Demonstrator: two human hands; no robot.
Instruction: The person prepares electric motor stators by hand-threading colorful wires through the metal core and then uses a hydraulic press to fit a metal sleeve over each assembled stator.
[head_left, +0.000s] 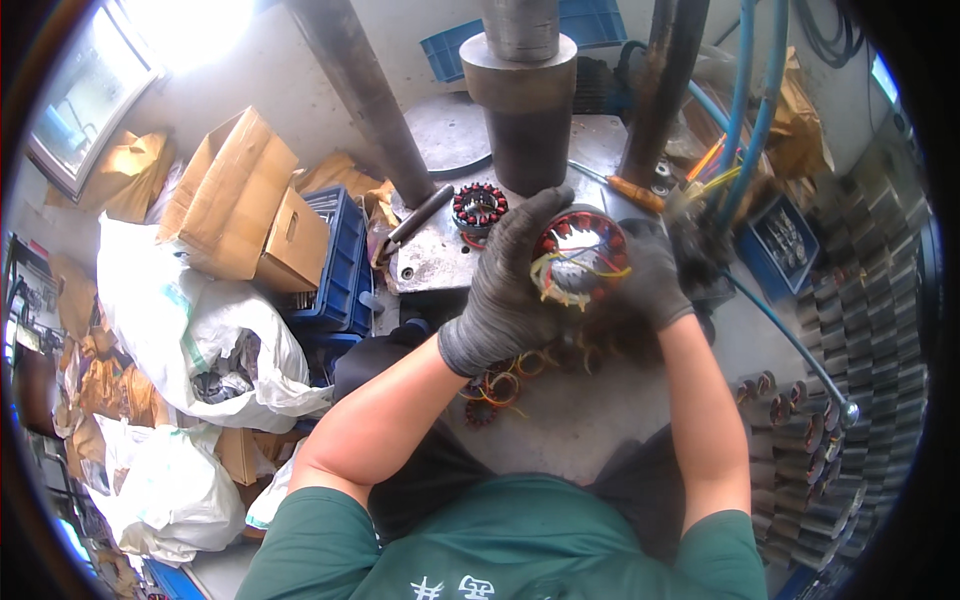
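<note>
My left hand (510, 285), in a dark grey glove, grips a round motor stator (583, 250) with red-insulated windings inside a metal ring. Thin yellow, red and blue lead wires trail across its face. At the stator's right side is my gloved right hand (655, 283), smeared by motion, so its fingers cannot be made out. A second stator (480, 207) rests on the metal press bed (440, 268), left of the thick steel ram (530, 140). Below my hands, more wound stators (485, 400) with coloured wires lie partly hidden.
Two slanting steel columns (365, 100) flank the ram. On the bed lie a metal rod (420, 218) and an orange-handled screwdriver (635, 193). Leftward are an open cardboard box (230, 195), a blue crate (345, 270) and white sacks (160, 320). Stacked metal rings (860, 330) line the right.
</note>
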